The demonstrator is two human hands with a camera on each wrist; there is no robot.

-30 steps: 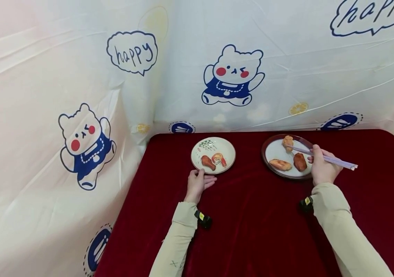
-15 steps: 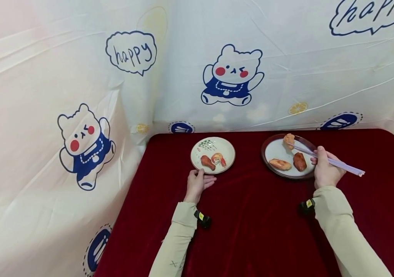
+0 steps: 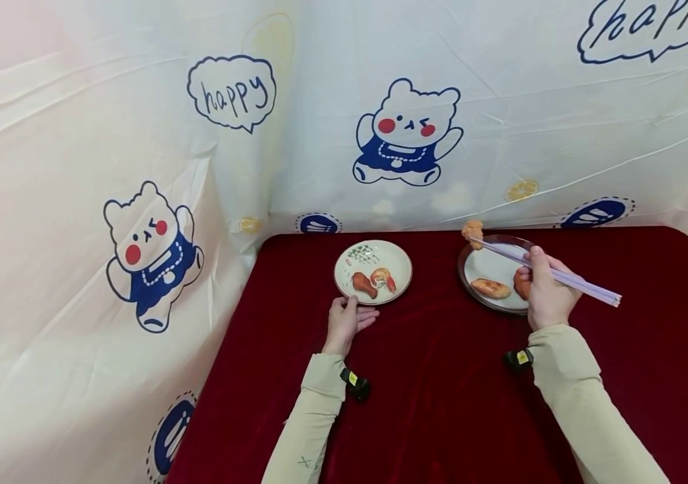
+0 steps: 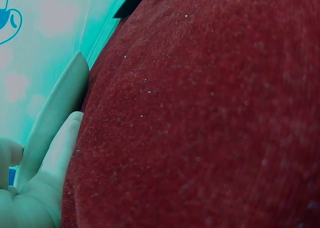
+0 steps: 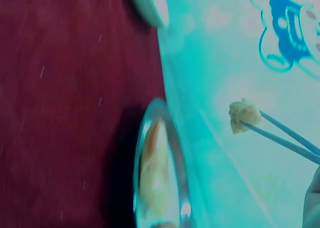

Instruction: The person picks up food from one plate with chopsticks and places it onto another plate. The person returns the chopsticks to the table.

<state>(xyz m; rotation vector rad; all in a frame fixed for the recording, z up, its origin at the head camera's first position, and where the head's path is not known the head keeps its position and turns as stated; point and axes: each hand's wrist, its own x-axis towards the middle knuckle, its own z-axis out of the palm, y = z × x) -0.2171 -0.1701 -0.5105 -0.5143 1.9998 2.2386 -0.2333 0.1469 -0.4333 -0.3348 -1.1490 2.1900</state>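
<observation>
Hands (image 3: 342, 325) (image 3: 549, 296) pinch a glossy round plate (image 3: 392, 259) (left) and slim chopsticks (image 3: 590, 289) (right) clasping a craggy nugget (image 3: 473, 233).

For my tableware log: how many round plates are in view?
2: the smaller round cream plate with green print, at the left hand, and the larger round white, brown-rimmed plate, partly behind the right hand. Any stacked underneath would be hidden.

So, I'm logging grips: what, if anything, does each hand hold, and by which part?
The right hand grips lilac chopsticks near their middle, their tips pinching a golden morsel; the left hand holds the small plate by its near rim.
</observation>
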